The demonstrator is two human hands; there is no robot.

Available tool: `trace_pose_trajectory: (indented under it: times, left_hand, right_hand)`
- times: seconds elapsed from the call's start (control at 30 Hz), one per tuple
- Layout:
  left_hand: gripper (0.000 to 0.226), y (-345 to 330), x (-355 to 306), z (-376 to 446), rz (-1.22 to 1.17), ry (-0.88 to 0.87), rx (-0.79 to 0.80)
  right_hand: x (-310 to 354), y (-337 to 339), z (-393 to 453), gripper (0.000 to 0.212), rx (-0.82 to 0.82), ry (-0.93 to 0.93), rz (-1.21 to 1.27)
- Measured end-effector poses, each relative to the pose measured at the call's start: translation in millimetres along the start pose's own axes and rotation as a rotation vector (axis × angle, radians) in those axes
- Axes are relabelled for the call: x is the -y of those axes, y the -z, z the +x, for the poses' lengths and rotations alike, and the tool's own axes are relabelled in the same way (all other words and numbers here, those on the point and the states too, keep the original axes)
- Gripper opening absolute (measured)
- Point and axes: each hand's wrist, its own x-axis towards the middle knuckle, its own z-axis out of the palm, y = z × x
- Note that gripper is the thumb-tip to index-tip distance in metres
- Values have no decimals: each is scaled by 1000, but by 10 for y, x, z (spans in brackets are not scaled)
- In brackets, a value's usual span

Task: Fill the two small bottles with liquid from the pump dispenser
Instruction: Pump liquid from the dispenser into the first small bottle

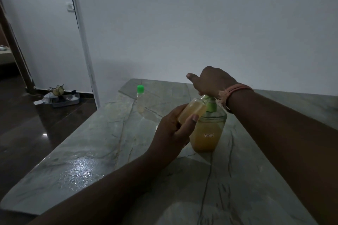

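A pump dispenser (208,133) with a green pump and yellow-orange liquid stands on the marble table (91,151). My right hand (210,80) presses down on the pump head, thumb sticking out to the left. My left hand (170,133) grips a small bottle (192,111) holding yellow liquid, tilted with its mouth up against the pump's spout. A second small bottle (140,99) with a green cap stands upright farther back on the table, left of the dispenser; it looks nearly empty.
The table's left edge drops to a dark glossy floor. A small tray with clutter (60,97) lies on the floor by the white wall and door frame. The wall stands right behind the table's far edge.
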Motion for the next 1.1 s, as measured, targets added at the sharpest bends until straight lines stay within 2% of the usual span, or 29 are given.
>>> trace_pose_trajectory:
  times: [0.13,0.27,0.47,0.57,0.7,0.87,1.1]
  left_hand:
    - [50,4,2,12,-14,10,7]
    - [32,-1,19,20,-40,18,9]
    - [38,-9,5,6,-35,48,12]
    - [40,-10,8,0,-31,51,15]
    - [29,-2,24,23,-11,28,19]
    - [43,-7,16,16,-12,49,10]
    - [46,-20,13,20,-16,45,16]
  right_hand:
    - [9,13,5,62,-37,19,35]
    - [-26,-52,1,65,-39,-10,72]
    - [-8,4,-2,62,43,-2,27]
    - [-12,10,7,63,13,23,20]
    - [-50,-45,5,68,-31,0,94]
    - [-50,-55,12,65,-9,-18,52]
    - [-15,-14,33,63,8,13,29]
